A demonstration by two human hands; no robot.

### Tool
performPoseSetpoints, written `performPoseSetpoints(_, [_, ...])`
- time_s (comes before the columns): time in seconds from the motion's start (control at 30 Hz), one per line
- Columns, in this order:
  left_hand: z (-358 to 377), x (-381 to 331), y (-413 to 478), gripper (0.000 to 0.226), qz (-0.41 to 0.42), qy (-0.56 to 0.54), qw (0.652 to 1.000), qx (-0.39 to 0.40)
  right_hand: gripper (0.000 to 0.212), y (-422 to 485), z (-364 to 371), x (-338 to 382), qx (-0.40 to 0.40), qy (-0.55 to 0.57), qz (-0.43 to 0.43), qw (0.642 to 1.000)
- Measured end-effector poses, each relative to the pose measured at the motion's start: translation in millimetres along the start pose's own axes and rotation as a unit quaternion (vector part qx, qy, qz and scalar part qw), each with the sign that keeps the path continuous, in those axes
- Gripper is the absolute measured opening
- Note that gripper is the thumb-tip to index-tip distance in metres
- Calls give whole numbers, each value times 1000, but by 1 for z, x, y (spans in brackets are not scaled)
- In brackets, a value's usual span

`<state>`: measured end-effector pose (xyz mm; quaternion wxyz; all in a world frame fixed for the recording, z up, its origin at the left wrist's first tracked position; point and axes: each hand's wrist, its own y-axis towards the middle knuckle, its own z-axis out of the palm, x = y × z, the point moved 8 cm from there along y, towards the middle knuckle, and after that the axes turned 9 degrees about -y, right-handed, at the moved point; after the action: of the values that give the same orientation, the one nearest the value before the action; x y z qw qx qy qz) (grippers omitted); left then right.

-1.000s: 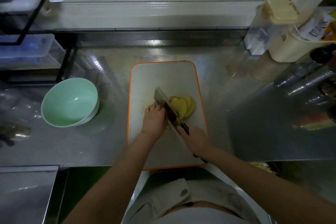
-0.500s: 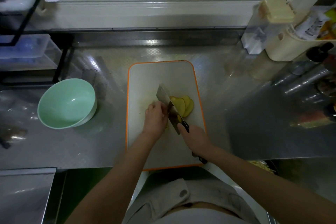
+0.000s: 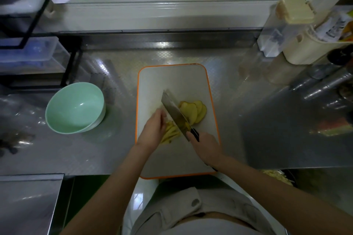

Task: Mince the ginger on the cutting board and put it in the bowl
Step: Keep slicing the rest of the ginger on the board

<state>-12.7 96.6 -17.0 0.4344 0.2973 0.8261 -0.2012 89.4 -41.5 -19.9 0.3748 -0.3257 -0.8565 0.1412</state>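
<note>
The right hand grips the knife handle tight. The left hand curls its fingers on thin yellow ginger strips, beside the blade. Flat round ginger slices lie just past the right hand on the cutting board

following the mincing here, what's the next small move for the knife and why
Probably step the knife slightly toward the slices and cut down: the right hand grips it, its blade lies between strips by the left hand and whole slices; nothing is minced, and the bowl is empty.
</note>
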Motion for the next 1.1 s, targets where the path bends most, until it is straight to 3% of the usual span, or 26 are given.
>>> performPoseSetpoints(0.13, [2, 0, -7, 25, 11, -1, 1000, 11, 42, 1, -2, -1, -17, -21, -13, 1000])
performPoseSetpoints(0.23, [-1, -8, -10, 22, 49, 44, 998, -22, 38, 2, 1, -5, -17, -32, -29, 999])
performPoseSetpoints(0.33, [2, 3, -14, 43, 11, 101, 994, -37, 34, 4, 5, -7, -4, -71, -37, 997])
performPoseSetpoints(0.43, [12, 18, -18, 56, -43, 101, 994, 3, 35, 1, 9, -3, -11, -85, -45, 995])
performPoseSetpoints(0.53, [18, 17, -19, 46, -36, 81, 996, 20, 34, -2, 17, 1, -2, -62, -51, 997])
performPoseSetpoints(0.73, [11, 6, -17, 17, 2, 61, 998, -24, 38, -2, 17, 3, 0, -52, -50, 997])
performPoseSetpoints(1.0, [8, 5, -15, 36, 18, 46, 999, -16, 34, 1, 14, -10, -17, -53, -14, 998])
performPoseSetpoints(1.1, [17, 14, -16, 46, -18, 119, 993, 19, 34, -2, 15, -6, -9, -55, -21, 998])
